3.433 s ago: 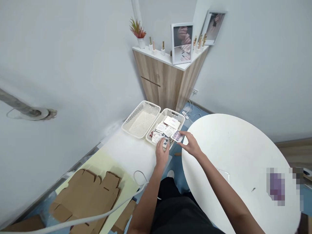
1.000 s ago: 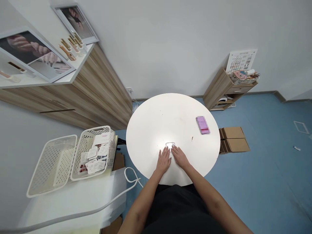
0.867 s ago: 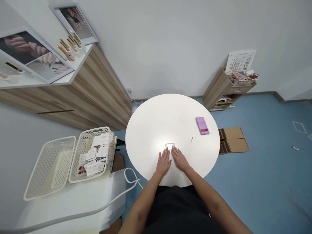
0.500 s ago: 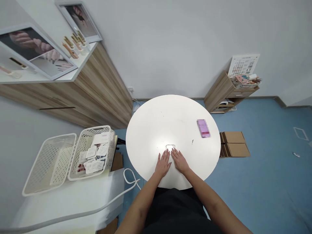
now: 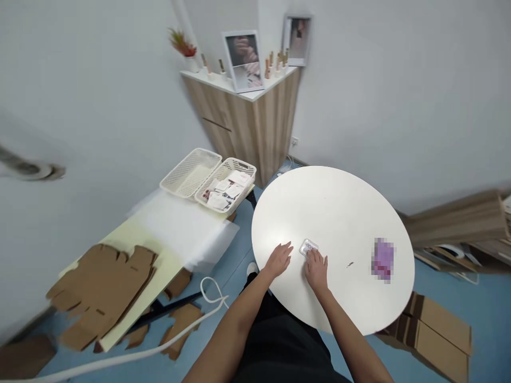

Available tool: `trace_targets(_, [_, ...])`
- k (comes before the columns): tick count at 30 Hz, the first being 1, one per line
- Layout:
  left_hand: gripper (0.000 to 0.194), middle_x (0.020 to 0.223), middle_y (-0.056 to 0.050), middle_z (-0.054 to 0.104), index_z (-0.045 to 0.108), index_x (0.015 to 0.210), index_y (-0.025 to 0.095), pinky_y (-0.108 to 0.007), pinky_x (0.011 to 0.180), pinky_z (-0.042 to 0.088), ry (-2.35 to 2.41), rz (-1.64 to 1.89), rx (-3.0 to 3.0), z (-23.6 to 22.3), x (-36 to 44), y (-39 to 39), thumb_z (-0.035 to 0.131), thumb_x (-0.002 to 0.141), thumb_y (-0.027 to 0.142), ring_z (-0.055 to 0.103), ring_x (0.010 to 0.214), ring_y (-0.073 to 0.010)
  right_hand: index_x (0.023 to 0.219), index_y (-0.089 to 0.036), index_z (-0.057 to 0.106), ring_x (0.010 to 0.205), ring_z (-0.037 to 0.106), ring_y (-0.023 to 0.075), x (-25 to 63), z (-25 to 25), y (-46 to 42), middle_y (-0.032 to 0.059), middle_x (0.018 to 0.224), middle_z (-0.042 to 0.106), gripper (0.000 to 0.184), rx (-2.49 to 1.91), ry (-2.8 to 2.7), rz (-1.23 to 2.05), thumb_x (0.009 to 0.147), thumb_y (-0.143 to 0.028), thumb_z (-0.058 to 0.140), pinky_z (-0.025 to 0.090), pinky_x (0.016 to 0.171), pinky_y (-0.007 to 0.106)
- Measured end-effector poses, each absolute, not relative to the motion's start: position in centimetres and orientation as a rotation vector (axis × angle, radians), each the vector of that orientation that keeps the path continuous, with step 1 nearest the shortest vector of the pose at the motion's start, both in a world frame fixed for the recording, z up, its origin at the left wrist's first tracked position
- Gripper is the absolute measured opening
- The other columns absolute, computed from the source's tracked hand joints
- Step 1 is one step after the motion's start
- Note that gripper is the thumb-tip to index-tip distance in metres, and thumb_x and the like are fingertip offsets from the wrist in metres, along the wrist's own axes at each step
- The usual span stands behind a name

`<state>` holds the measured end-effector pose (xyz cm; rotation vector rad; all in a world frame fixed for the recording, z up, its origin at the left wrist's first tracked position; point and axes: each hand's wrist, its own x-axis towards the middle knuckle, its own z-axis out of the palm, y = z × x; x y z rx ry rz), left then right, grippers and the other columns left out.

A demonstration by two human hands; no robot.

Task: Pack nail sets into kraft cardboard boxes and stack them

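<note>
A small, flat clear plastic case (image 5: 306,246) lies on the round white table (image 5: 319,202), with small greyish pieces showing inside. My right hand (image 5: 317,270) rests at its lower right edge, fingertips touching it and thumb held apart. To the left of the case, my left hand (image 5: 278,260) hovers at or just over the tabletop, its fingers stretched out and nothing in them. Whether it touches the table I cannot tell. A pixelated purple item (image 5: 383,259) lies toward the table's right side, and a small dark mark or scrap (image 5: 350,264) is nearer my right hand.
White perforated baskets (image 5: 191,173) stand on a side table at left, one holding several flat packs (image 5: 221,194). Flattened cardboard (image 5: 106,287) lies nearer me. A white cable (image 5: 167,343) crosses at lower left. Cardboard boxes (image 5: 435,330) sit on the floor at right.
The view has swung to the left. My hands, side by side on the case before, are now apart: the left has come off it, while the right still touches it.
</note>
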<state>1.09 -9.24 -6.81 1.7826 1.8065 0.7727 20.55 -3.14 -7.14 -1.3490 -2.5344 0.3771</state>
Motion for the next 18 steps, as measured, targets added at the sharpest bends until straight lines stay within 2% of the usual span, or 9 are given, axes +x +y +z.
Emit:
trace_targets(4, [0.04, 0.141, -0.012, 0.054, 0.058, 0.128, 0.023, -0.047, 0.116, 0.031, 2.17, 0.79, 1.523, -7.2, -3.0, -15.4, 0.04, 0.092, 0.021, 0.048, 0.132, -0.0252, 0.134, -0.018, 0.048, 0.136, 0.038, 0.0356, 17.9, -6.3, -2.2, 0.0177, 0.137, 0.052, 0.045, -1.168, -2.509, 0.461, 0.091, -0.02, 0.036, 0.028, 0.109, 0.066])
trace_targets(7, [0.04, 0.14, -0.012, 0.054, 0.058, 0.128, 0.022, -0.052, 0.114, 0.031, 2.418, 0.71, 1.369, -7.2, -6.9, -20.1, 0.041, 0.091, 0.022, 0.048, 0.132, -0.029, 0.137, -0.02, 0.045, 0.135, 0.04, 0.0329, 13.7, -5.3, -2.9, 0.0164, 0.14, 0.048, 0.046, -0.952, -2.528, 0.616, 0.093, -0.023, 0.036, 0.037, 0.107, 0.06])
trace_targets(9, [0.042, 0.142, -0.013, 0.052, 0.055, 0.131, 0.021, -0.054, 0.114, 0.031, 2.554, 0.604, 1.316, -6.9, -9.3, -22.8, 0.04, 0.092, 0.024, 0.046, 0.133, -0.0307, 0.139, -0.02, 0.044, 0.132, 0.043, 0.0309, 10.4, -4.8, -4.3, 0.0165, 0.141, 0.046, 0.046, -0.855, -2.531, 0.718, 0.094, -0.025, 0.035, 0.043, 0.105, 0.056])
trace_targets(13, [0.049, 0.148, -0.015, 0.045, 0.046, 0.14, 0.017, -0.055, 0.116, 0.026, 2.752, 0.444, 1.205, -6.2, -13.7, -27.4, 0.04, 0.091, 0.025, 0.038, 0.139, -0.0307, 0.139, -0.02, 0.046, 0.129, 0.048, 0.028, 3.4, -5.3, -8.5, 0.0151, 0.138, 0.05, 0.046, -0.755, -2.515, 0.923, 0.094, -0.028, 0.037, 0.045, 0.105, 0.05])
trace_targets(18, [0.061, 0.157, -0.017, 0.03, 0.032, 0.149, 0.013, -0.055, 0.118, 0.02, 2.819, 0.334, 1.059, -6.1, -18.9, -32.2, 0.042, 0.09, 0.027, 0.025, 0.147, -0.0311, 0.135, -0.016, 0.049, 0.124, 0.053, 0.0308, -5.0, -8.5, -11.2, 0.0163, 0.132, 0.056, 0.052, -0.949, -2.427, 1.161, 0.086, -0.035, 0.048, 0.045, 0.104, 0.05])
